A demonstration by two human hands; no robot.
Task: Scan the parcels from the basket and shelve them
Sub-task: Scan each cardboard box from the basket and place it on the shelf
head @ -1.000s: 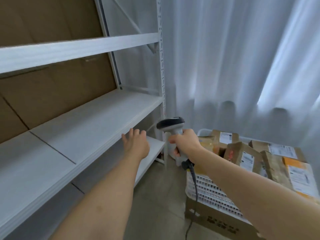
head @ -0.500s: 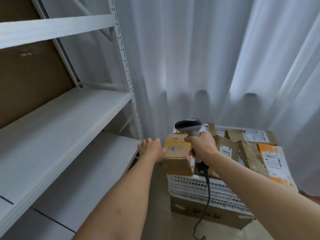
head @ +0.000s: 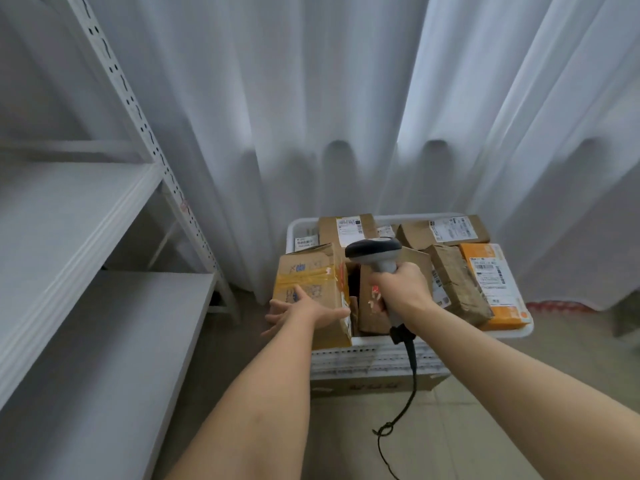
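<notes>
A white plastic basket [head: 374, 356] on the floor holds several brown cardboard parcels and an orange one [head: 495, 282]. At its front left corner stands a worn box with yellow tape [head: 311, 271], tilted. My left hand [head: 304, 311] lies against that box's near face with the fingers spread, not closed around it. My right hand [head: 398, 292] grips the handle of a grey and black barcode scanner [head: 374, 251], held over the basket's middle with its head pointing left toward the taped box.
A white metal shelf rack [head: 69, 216] stands at the left, with a lower board [head: 121, 323] near the floor. White curtains [head: 311, 98] hang behind. The basket rests on a flat cardboard box [head: 374, 386]. The scanner cable [head: 408, 393] dangles to the tiled floor.
My view has swung right from the shelf to the basket. My left hand left the shelf edge and reached the taped box. The scanner stayed in my right hand.
</notes>
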